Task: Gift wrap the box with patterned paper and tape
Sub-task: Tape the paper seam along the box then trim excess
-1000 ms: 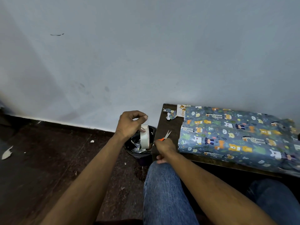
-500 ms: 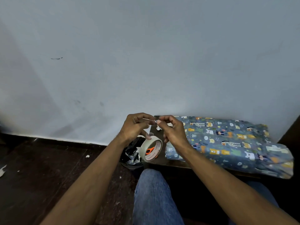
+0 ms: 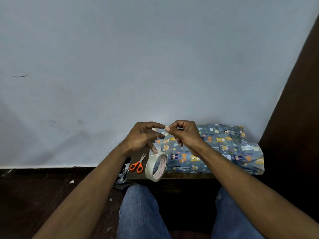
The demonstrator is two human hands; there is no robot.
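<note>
A: Checking hands?
B: Left hand raised over the table's left end, index and thumb pinching the tape end near the fingertips. Right hand meeting it tip to tip, thumb and index pinching the same small pale tape end. Remaining right fingers curling loosely under the palm.

A: Locating the roll?
B: Tape roll hanging just below the left hand, tilted, open face turned toward the camera, red print showing on the inner core. Lower left fingers reaching down to its top rim, touching or nearly so; cannot tell which. Clear strip running up from roll to the pinch; faint, hard to trace.

A: Locating the box?
B: Wrapped box lying on the table under and to the right of the right hand, covered in blue paper with bears and other cartoon animals. Far right end looking crumpled, paper bunching there. Not touching either hand as far as visible.

A: Anything else nearby?
B: Orange-handled scissors lying on the table directly below the left hand, just left of the roll, blades closed and pointing away. Crumpled scraps sitting off the table's left edge, beneath the left forearm. Jeans-clad knees showing below both arms.
</note>
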